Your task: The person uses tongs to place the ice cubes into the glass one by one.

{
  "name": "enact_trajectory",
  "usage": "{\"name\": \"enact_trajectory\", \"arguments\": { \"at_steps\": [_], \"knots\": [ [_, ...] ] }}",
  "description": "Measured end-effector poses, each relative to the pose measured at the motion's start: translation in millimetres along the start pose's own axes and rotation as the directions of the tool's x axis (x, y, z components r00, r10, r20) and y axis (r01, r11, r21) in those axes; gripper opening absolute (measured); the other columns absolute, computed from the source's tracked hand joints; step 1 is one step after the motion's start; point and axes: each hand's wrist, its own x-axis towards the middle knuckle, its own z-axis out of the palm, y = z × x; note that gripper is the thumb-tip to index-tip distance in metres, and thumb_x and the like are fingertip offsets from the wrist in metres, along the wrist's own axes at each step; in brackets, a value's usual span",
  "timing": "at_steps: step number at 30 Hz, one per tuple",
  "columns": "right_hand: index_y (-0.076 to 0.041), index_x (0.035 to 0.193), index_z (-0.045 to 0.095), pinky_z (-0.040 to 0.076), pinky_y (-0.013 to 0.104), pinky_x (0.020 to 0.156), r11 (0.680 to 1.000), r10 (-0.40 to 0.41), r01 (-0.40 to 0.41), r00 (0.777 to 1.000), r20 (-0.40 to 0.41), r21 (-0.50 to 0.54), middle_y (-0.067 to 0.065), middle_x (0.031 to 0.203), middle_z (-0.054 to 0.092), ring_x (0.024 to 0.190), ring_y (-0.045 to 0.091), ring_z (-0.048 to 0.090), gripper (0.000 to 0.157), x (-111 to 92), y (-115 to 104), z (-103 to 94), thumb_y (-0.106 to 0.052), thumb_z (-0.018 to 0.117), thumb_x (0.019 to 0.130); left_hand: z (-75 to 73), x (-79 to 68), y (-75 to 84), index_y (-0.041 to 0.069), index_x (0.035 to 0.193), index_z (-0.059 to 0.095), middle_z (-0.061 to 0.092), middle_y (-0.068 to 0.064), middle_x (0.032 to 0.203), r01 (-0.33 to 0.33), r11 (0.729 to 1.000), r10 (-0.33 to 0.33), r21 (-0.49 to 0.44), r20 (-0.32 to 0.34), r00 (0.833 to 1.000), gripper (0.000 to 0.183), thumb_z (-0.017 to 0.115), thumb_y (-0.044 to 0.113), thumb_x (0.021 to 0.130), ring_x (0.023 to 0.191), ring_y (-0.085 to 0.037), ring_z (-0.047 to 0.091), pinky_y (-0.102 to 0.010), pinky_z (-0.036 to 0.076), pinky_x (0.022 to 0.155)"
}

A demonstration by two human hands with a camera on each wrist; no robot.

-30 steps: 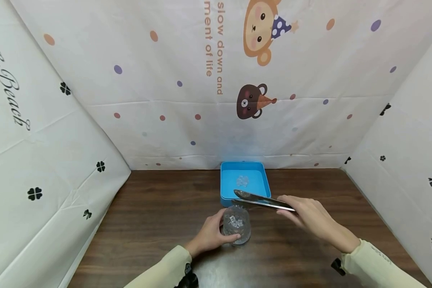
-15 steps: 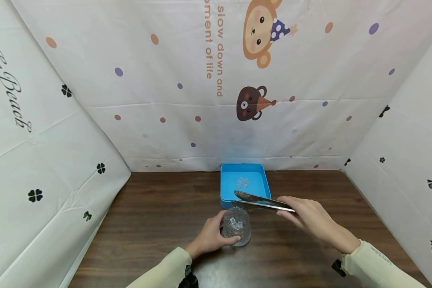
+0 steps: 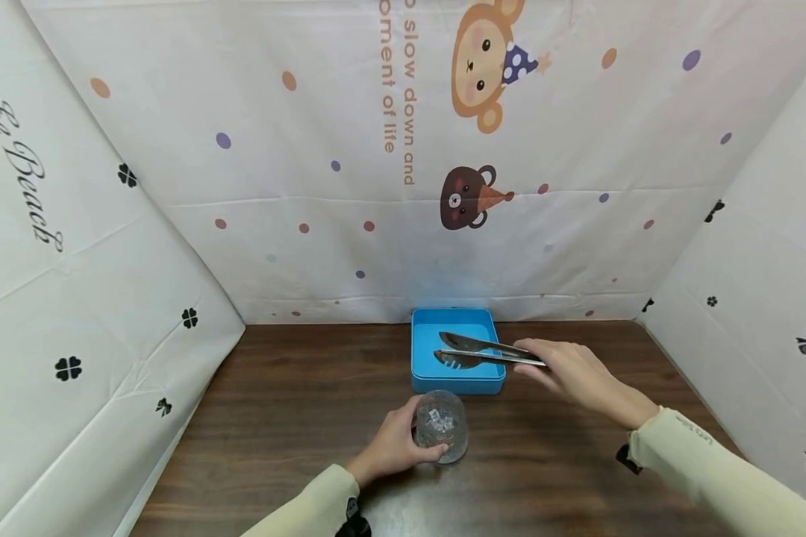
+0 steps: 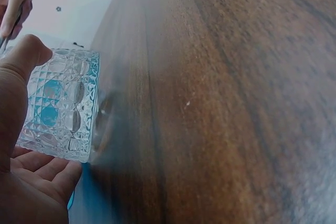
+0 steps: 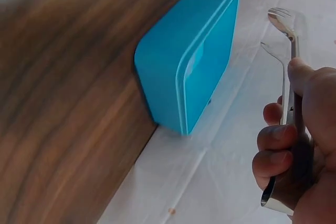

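Note:
My left hand (image 3: 395,441) holds a clear, patterned glass (image 3: 455,440) on the table, thumb on the near side. Several small clear cubes (image 3: 438,421) lie inside it. In the left wrist view the cut pattern of the glass (image 4: 58,103) shows between thumb and fingers. Metal serving tongs (image 3: 504,356) are gripped by my right hand (image 3: 571,373), their fork-tipped ends slightly apart above a blue tray (image 3: 460,386). The right wrist view shows nothing between the tips of the tongs (image 5: 294,51). A pale clear piece (image 5: 194,61) shows inside the tray; the tongs cover part of its floor from above.
The tray stands at the back of the dark wooden table (image 3: 309,388), just behind the glass. White printed cloth (image 3: 336,246) hangs behind the table and along both sides.
My right hand has carried the tongs up and away from the glass to over the tray. The glass and my left hand have stayed in place; the head view has tilted slightly.

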Motion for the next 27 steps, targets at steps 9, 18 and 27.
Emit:
{"name": "enact_trajectory", "arguments": {
  "at_steps": [9,18,27],
  "knots": [
    [-0.009,0.13,0.069,0.055,0.037,0.058,0.998,0.026,-0.024,0.999,0.035,-0.062,0.01,0.115,0.074,0.079,0.02,0.071,0.04,25,28,-1.2,-0.031,0.074,0.097,1.0,-0.2,-1.7,0.013,0.149,0.046,0.064,-0.003,0.13,-0.012,1.0,0.012,0.002,0.0,1.0,0.082,0.083,0.046,0.084,0.108,-0.011,0.066,-0.028,0.058,0.088],
    [-0.003,0.131,0.068,0.06,0.049,0.067,0.998,0.032,-0.027,0.996,0.079,-0.064,0.015,0.114,0.074,0.084,0.028,0.073,0.043,44,47,4.2,-0.031,0.071,0.099,0.6,-0.6,-2.1,0.013,0.149,0.046,0.064,-0.003,0.13,-0.027,0.999,0.027,0.017,-0.004,1.0,0.082,0.083,0.046,0.084,0.109,-0.01,0.064,-0.027,0.058,0.087],
    [-0.001,0.135,0.065,0.059,0.055,0.079,0.996,0.059,-0.051,0.991,0.12,-0.07,0.018,0.118,0.072,0.092,0.032,0.072,0.046,53,60,10.4,-0.032,0.069,0.101,1.4,-0.9,-2.4,0.013,0.148,0.046,0.064,-0.004,0.129,-0.042,0.999,0.042,0.013,-0.011,0.999,0.08,0.084,0.044,0.084,0.109,-0.011,0.065,-0.028,0.058,0.087]
  ]
}}
